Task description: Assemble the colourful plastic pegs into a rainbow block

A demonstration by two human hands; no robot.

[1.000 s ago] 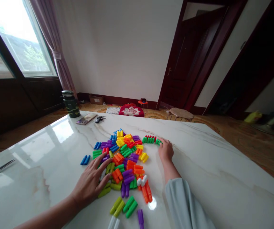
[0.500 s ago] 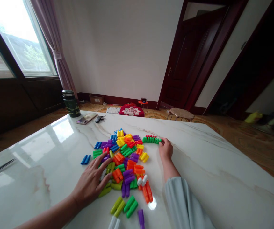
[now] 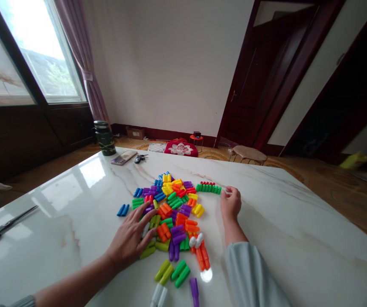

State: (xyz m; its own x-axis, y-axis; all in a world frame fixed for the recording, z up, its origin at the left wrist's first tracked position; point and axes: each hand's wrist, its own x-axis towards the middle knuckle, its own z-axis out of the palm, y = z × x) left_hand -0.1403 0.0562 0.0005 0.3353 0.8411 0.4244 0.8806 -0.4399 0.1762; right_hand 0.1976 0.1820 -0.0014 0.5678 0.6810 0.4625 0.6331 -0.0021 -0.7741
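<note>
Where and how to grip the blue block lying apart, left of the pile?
Probably from above, pinching across the middle of the blue block, one fingertip on each outer long side. It lies flat on the table, two tubes side by side, apart from the pile, so both sides look reachable.

On the marbled desk (image 3: 276,221), the left hand (image 3: 135,232) is rested, fingers spread, upon a heap of coloured plastic pieces (image 3: 165,209). Farther off, a row of green pieces (image 3: 209,188), backed by small red ones (image 3: 207,183), is lined up, and the right hand (image 3: 231,203) is placed just beside its end toward the right edge. Near the far left corner, a camouflage flask (image 3: 106,143), phone (image 3: 123,157) and keys (image 3: 140,158) are set; scissors (image 3: 10,223) are laid near the left edge.
</note>
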